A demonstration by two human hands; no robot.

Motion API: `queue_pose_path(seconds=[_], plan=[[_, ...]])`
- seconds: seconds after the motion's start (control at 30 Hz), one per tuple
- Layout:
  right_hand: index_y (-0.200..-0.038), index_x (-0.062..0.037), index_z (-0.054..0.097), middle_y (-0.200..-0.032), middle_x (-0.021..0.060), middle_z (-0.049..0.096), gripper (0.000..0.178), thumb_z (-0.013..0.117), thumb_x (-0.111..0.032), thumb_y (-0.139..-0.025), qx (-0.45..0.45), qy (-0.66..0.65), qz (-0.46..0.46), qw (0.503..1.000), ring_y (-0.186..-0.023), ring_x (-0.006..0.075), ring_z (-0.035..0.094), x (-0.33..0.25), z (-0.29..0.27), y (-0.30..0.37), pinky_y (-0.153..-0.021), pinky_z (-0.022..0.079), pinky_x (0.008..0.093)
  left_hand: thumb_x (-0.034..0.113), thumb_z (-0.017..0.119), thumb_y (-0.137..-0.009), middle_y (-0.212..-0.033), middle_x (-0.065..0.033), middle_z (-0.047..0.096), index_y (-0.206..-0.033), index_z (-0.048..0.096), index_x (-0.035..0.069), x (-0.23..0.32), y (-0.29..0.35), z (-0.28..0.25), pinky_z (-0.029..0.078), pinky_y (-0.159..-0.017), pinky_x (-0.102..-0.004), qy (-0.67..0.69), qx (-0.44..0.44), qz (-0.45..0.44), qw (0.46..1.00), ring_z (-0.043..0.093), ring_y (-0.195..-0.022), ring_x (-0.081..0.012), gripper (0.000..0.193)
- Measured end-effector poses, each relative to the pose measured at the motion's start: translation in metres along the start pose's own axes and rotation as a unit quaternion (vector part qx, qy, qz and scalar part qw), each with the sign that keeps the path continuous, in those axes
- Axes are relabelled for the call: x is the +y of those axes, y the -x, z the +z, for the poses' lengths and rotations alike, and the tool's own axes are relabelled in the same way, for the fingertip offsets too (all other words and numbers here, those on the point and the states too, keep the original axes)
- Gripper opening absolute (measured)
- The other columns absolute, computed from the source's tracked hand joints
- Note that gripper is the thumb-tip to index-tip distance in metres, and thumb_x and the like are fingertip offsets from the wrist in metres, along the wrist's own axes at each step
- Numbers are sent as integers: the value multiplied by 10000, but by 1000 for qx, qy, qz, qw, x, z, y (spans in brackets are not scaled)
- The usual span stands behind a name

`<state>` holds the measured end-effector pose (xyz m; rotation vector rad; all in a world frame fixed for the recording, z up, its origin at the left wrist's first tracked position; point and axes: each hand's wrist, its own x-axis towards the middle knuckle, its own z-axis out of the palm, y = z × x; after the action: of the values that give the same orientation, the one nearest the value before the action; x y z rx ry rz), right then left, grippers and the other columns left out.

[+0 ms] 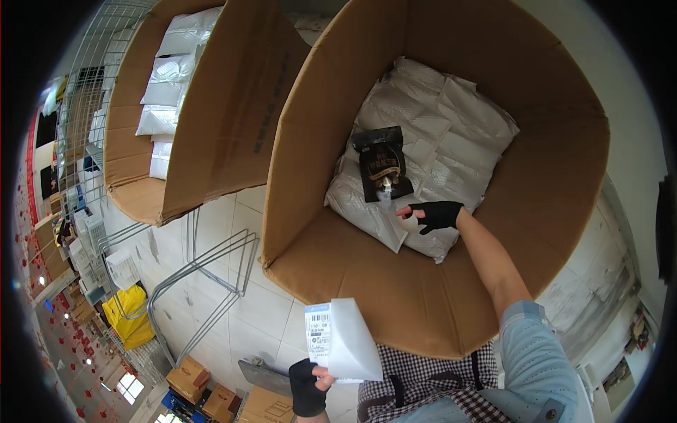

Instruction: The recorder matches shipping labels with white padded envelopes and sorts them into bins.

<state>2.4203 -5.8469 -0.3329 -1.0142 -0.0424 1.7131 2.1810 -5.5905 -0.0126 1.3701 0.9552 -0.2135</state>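
Note:
My left hand (310, 386), in a black fingerless glove, is closed on the lower edge of a white mailer (355, 338) with a printed label (319, 330). It holds the mailer outside the near rim of a large brown cardboard box (381, 289). My right hand (434, 216), gloved the same way, reaches down into that box with fingers partly stretched to the left. A glossy black pouch (383, 166) lies just beyond its fingertips, apart from them. Beneath it are several silvery-white padded mailers (465, 176). A pale patch under my right fingers is hard to make out.
A second tall cardboard box (226, 106) with more white padded mailers (166, 92) stands at the left. Bent metal tube frames (204, 275) stand on the tiled floor below it. Further left are a yellow bag (129, 317) and a wire mesh rack (92, 92); small cartons (189, 379) sit lower left.

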Motion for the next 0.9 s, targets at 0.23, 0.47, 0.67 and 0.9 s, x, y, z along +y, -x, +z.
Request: queue_pose_path(seconds=[0.23,0.47,0.67,0.9], plan=[[-1295,-258,342,-1261,-9,408,633,428,-637,-795,228,-245,-153,930,-1181,172,353,67,-41,-105,-898,354,448,142,696,-624,-708,-113,614,-615,580,-11,-21,-10,-16,415,-581,-299,24,58,14,998,555,-623,-181,192],[-1238,-184,426,-1149,8,490,628,423,-631,-798,294,-433,-350,777,-1028,186,450,26,-84,-88,-884,380,399,133,668,-637,-725,-120,612,-599,561,-12,-16,-14,-21,401,-580,-305,23,58,11,998,541,-626,-178,184],[-1115,-105,543,-1103,33,542,478,522,-487,-828,462,-116,-255,842,-1056,154,470,-58,-76,-2,-855,391,305,103,671,-611,-716,-122,606,-584,547,-9,-5,-12,-15,401,-582,-309,33,51,-5,998,544,-631,-187,170],[-856,-49,593,-901,116,561,235,686,-192,-694,558,450,-393,575,-889,295,508,-42,2,-66,-783,396,397,171,676,-558,-622,-81,587,-487,457,47,5,-1,-23,417,-602,-326,-32,129,58,989,545,-575,-185,261]])
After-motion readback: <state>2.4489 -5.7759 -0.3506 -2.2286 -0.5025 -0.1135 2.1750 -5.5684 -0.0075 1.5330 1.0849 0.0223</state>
